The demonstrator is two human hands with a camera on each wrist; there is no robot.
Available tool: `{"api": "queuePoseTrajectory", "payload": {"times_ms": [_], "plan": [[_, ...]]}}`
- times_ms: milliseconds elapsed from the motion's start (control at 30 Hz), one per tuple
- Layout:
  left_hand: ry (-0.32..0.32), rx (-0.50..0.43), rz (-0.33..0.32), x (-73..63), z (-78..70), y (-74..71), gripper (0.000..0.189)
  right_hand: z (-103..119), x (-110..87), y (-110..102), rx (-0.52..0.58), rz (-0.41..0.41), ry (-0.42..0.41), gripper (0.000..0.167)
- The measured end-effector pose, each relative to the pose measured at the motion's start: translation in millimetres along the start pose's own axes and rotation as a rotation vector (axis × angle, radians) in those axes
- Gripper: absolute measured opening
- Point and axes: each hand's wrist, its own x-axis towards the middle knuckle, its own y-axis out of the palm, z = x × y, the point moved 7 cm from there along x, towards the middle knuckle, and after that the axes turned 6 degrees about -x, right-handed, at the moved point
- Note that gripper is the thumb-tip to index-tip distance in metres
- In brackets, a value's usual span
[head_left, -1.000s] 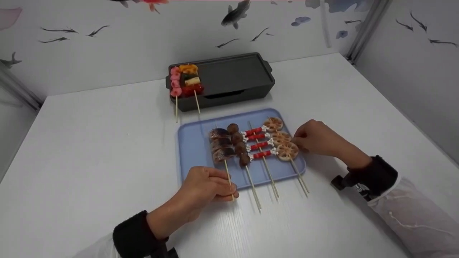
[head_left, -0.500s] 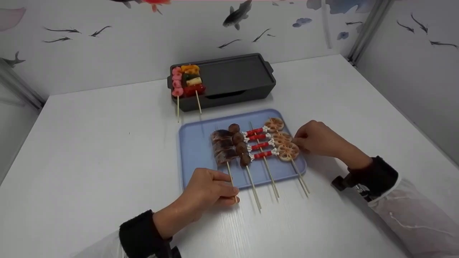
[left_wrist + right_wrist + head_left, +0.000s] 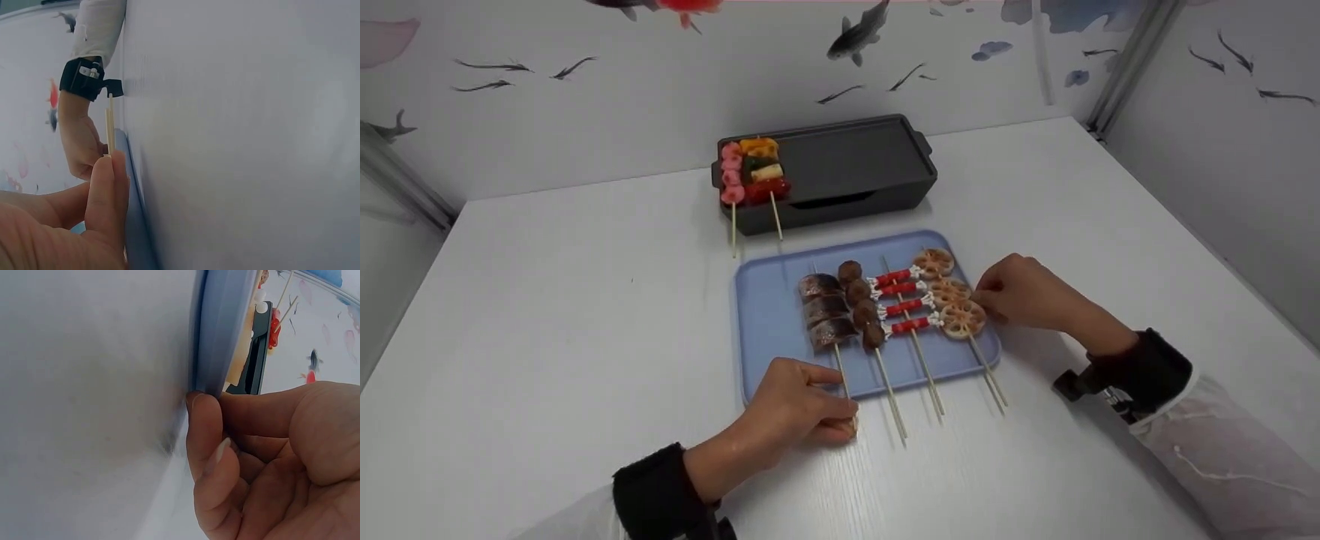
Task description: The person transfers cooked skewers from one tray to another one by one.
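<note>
A skewer of dark-topped, glossy brown slices (image 3: 826,307) lies over the left half of a blue tray (image 3: 765,322). Its stick is pinched near the lower end by my left hand (image 3: 795,405), thumb and fingertips just past the tray's near edge. To its right are meatball skewers (image 3: 864,313), skewers of red pieces with white frilled ends (image 3: 906,306), and lotus-root skewers (image 3: 962,319). At the tray's right side my right hand (image 3: 1024,294) grips the rim; the right wrist view shows thumb and finger pinching the tray edge (image 3: 219,332).
Behind the tray stands a black rectangular grill (image 3: 855,161). On its left end rest a pink skewer (image 3: 732,174) and a multicoloured skewer (image 3: 767,172), sticks overhanging the front. A white wall with painted fish (image 3: 858,34) closes the back of the white table (image 3: 547,315).
My left hand has shifted slightly toward me and rolled the slice skewer: its slices turned at half a second ago and now lie differently. The right hand stays at the tray rim.
</note>
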Motion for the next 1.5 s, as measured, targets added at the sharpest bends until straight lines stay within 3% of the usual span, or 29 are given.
{"api": "queuePoseTrajectory", "payload": {"times_ms": [867, 1000, 1133, 1300, 1400, 1500], "plan": [[0.066, 0.089, 0.023, -1.6, -9.3, -4.6, 0.047, 1, -0.3, 5, 0.015, 0.014, -0.019, 0.022], [0.159, 0.128, -0.034, -3.3, -31.5, -19.6, 0.030, 1, 0.8, 4, 0.008, 0.012, -0.013, 0.022], [0.353, 0.206, -0.203, -9.2, -70.4, -41.0, 0.011, 0, 1.7, 2, 0.002, 0.010, -0.008, 0.022], [0.558, 0.276, -0.383, -18.4, -111.7, -54.0, 0.014, 0, 1.8, 2, 0.009, 0.015, -0.011, 0.023], [0.600, 0.299, -0.438, -13.0, -127.5, -56.4, 0.012, 0, 1.7, 2, 0.007, 0.014, -0.010, 0.023], [0.542, 0.303, -0.431, 3.3, -136.6, -60.3, 0.024, 0, 1.4, 4, 0.004, 0.025, -0.004, 0.025]]}}
